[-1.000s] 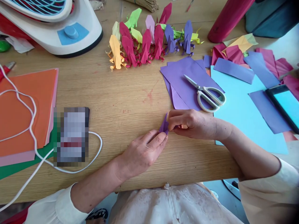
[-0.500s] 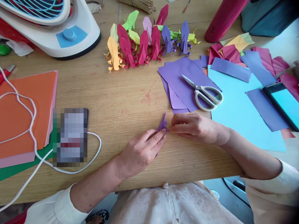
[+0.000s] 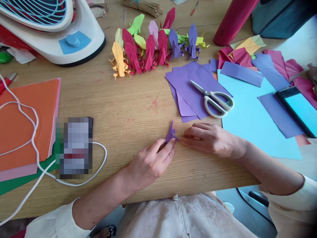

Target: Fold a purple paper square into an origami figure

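Observation:
A small folded purple paper figure point(image 3: 170, 133) stands out from the fingertips of my left hand point(image 3: 151, 162), which pinches its lower end just above the wooden table. Close on its right is my right hand point(image 3: 210, 138), fingers pressed together at the figure's thin side tip; whether they grip that tip is too small to tell. Purple sheets point(image 3: 184, 77) lie beyond my right hand, with white-handled scissors point(image 3: 207, 93) on top. Farther back, several folded paper figures point(image 3: 150, 53) in red, orange, green and purple stand in a group.
At the left are a white fan base point(image 3: 91, 36), orange sheets point(image 3: 29, 122) and a phone point(image 3: 76, 147) with a white cable point(image 3: 105, 158). To the right lie a light blue sheet point(image 3: 257, 132), paper scraps and another phone point(image 3: 300, 107). A red bottle point(image 3: 231, 23) stands behind.
My right hand has shifted slightly down, its fingers more drawn together beside the figure. My left hand still pinches the purple figure. The whole view has moved a little.

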Available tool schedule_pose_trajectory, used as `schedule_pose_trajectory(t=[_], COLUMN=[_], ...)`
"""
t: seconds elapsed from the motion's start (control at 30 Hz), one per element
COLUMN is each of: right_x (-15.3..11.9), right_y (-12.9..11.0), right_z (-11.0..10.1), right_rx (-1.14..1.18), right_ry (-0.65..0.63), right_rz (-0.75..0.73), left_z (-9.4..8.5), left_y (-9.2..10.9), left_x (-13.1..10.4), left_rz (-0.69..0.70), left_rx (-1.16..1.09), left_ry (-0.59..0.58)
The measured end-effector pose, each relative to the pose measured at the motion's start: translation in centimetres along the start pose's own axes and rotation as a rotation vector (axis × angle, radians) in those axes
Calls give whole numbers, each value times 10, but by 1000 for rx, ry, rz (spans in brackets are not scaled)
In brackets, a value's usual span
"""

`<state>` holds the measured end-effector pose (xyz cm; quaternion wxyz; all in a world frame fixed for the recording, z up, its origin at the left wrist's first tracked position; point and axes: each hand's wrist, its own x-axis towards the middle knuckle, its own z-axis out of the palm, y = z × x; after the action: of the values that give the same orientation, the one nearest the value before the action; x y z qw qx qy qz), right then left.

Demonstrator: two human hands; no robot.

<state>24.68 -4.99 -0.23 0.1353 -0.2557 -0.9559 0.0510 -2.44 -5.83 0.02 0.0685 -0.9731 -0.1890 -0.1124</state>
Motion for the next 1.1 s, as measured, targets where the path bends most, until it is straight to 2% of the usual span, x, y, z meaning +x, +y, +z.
schedule_pose_trajectory(t=[0.37,0.57,0.7,0.87,1.1], right_x=[-4,-19,-29,-13,6], right_y=[-12,-19,-27,-38,-42], right_z=[4,6,7,8,12], right_rx=[-55,-40,36,237,274], right_ry=[54,48,151,297,263], right_rz=[107,175,322,618,689], left_z=[-3,-1,1,2,3], left_y=[4,7,8,9,8], left_x=[5,4,2,1,-1], left_rz=[-13,-33,-46,-42,-44], left_rx=[45,64,72,64,39], left_ry=[-85,-63,-47,-37,-52])
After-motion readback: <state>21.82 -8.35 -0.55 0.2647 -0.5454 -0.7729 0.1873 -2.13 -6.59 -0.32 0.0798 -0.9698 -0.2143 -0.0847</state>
